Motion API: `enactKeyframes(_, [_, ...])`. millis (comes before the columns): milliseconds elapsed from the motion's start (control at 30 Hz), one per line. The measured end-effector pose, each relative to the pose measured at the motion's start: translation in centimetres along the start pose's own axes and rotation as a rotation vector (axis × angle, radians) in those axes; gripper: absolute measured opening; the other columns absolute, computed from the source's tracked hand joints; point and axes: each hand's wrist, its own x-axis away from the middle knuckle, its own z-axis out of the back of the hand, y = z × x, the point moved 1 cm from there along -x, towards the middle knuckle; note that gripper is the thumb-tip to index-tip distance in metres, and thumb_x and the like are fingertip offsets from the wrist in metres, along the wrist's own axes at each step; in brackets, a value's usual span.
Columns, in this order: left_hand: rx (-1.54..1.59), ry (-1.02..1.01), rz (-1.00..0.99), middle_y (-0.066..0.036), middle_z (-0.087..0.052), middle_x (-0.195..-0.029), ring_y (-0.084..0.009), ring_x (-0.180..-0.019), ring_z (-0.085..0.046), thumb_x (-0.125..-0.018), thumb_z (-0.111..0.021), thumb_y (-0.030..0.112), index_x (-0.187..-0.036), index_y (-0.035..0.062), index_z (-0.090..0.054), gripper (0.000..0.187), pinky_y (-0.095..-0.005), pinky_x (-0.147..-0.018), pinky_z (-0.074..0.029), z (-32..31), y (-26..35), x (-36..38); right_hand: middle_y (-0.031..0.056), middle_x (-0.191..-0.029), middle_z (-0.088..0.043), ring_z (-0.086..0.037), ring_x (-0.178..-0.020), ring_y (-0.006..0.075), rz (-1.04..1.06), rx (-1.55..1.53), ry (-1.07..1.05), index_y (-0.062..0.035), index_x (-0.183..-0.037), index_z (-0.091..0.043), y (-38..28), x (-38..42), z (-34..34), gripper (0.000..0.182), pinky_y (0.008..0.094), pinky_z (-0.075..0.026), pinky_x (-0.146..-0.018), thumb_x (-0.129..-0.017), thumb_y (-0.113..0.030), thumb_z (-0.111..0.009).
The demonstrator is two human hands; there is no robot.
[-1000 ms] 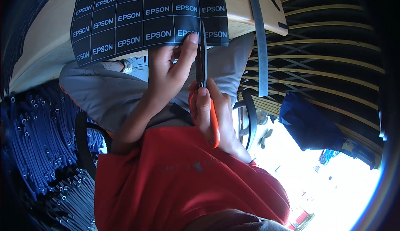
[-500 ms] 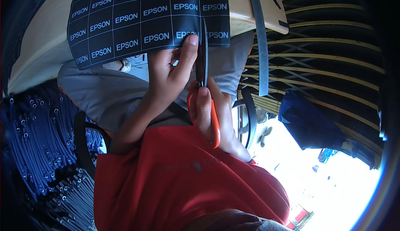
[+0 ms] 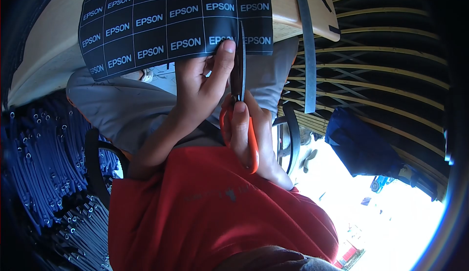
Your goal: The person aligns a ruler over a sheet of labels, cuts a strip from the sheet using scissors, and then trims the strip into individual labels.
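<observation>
A dark sheet (image 3: 146, 34) printed with rows of white EPSON labels and thin grid lines lies over the table edge, its near part hanging free. My left hand (image 3: 205, 75) pinches its lower edge, thumb on top and fingers underneath. Orange-handled scissors (image 3: 253, 146) are in my right hand (image 3: 249, 124), thumb through one loop. Their blades point away from me along the line left of the last label column. One blade shows above the sheet, right beside my left thumb; the other is partly hidden.
The wooden table (image 3: 286, 14) carries a narrow dark strip (image 3: 309, 65) hanging over its right edge. Bundles of blue straps (image 3: 44, 163) with metal rings hang at lower left, grey straps (image 3: 88, 232) below. A slatted folding gate (image 3: 381, 51) stands at right, near a dark blue cloth (image 3: 356, 141).
The view has shifted very slightly. Both hands, the scissors and the sheet keep nearly the same positions relative to each other.
</observation>
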Motion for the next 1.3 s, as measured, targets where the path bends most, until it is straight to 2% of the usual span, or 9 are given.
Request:
enactKeyframes(67, [-0.032,-0.041,0.013,0.001,-0.055,-0.064,-0.004,-0.051,-0.049,-0.099,-0.058,0.016,-0.092,0.003,-0.06,0.015,-0.0207,-0.047,-0.036,0.25,-0.15,0.07,0.0125,-0.049,-0.048,-0.058,-0.044,0.0305,-0.007,0.001,-0.001,0.0012,-0.095,-0.056,0.04,0.02,-0.01,0.022,0.0369,-0.042,-0.046,-0.101,-0.016,-0.044])
enactKeyframes(1300, [-0.079,-0.049,-0.022,0.001,-0.054,-0.064,-0.0035,-0.051,-0.048,-0.1,-0.054,0.014,-0.094,0.003,-0.059,0.013,-0.0207,-0.047,-0.035,0.23,-0.14,0.24,0.014,-0.051,-0.05,-0.057,-0.044,0.0323,0.02,0.033,0.021,0.0013,-0.091,-0.053,-0.28,0.15,-0.24,0.026,0.0376,-0.041,-0.045,-0.102,-0.02,-0.042])
